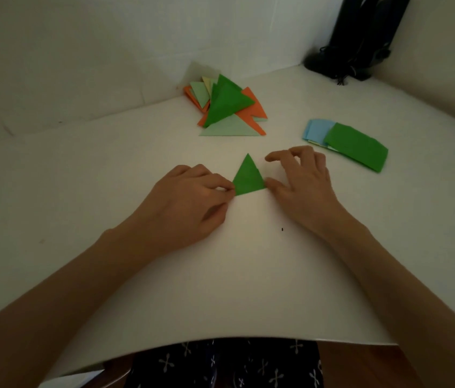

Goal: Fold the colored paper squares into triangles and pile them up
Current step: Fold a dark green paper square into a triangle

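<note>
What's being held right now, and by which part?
The green triangle: the left hand pinches its left corner; the right hand only touches the right corner with its thumb.

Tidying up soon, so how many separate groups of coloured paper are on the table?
3: green triangle between left hand and right hand; folded pile behind it; unfolded stack to the right. Sheets underneath are hidden.
</note>
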A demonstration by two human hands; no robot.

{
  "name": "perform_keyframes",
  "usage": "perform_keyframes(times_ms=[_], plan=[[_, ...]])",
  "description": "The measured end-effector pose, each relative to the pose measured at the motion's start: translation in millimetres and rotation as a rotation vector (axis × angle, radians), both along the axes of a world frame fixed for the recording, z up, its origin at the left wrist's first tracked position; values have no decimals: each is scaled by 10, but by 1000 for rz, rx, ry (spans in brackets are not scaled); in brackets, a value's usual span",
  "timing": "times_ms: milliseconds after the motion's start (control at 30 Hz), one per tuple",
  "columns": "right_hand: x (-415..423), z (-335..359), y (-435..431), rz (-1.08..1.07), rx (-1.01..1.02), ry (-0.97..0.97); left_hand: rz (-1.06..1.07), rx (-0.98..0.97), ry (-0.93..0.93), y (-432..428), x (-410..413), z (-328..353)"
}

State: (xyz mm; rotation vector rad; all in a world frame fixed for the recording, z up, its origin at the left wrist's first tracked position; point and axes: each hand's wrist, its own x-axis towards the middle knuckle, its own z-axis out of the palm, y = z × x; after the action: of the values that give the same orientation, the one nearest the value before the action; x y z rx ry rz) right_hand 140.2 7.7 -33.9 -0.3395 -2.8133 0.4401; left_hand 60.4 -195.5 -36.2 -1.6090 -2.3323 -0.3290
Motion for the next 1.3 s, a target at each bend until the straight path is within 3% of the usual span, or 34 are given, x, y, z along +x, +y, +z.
perform_keyframes(times_ms=[100, 200, 400, 567, 667, 800, 933, 1067, 1300], plan=[[18, 5, 80, 312, 82, 114, 9, 1, 19, 1, 4, -23], [-3, -21, 86, 506, 129, 68, -38, 12, 15, -13, -27, 19], [-40, -59, 86, 509, 104, 96, -115, 111, -100, -150, -127, 154], [-25, -20, 27, 501, 86, 92, -107, 3, -57, -45, -65, 39], [-61, -5, 30, 428, 32, 124, -114, 70, -79, -46, -76, 34], [-97, -44, 96, 375, -3, 71, -76, 178, -220, -27, -77, 16], [-95, -56, 110, 367, -21, 47, 65, 166, -339, 1, -120, -52], [-80, -67, 113, 384, -6, 27, -26, 238, -320, 1, -172, -78], [-68, -59, 128, 367, 33, -22, -76, 280, -541, -107, -250, -51]])
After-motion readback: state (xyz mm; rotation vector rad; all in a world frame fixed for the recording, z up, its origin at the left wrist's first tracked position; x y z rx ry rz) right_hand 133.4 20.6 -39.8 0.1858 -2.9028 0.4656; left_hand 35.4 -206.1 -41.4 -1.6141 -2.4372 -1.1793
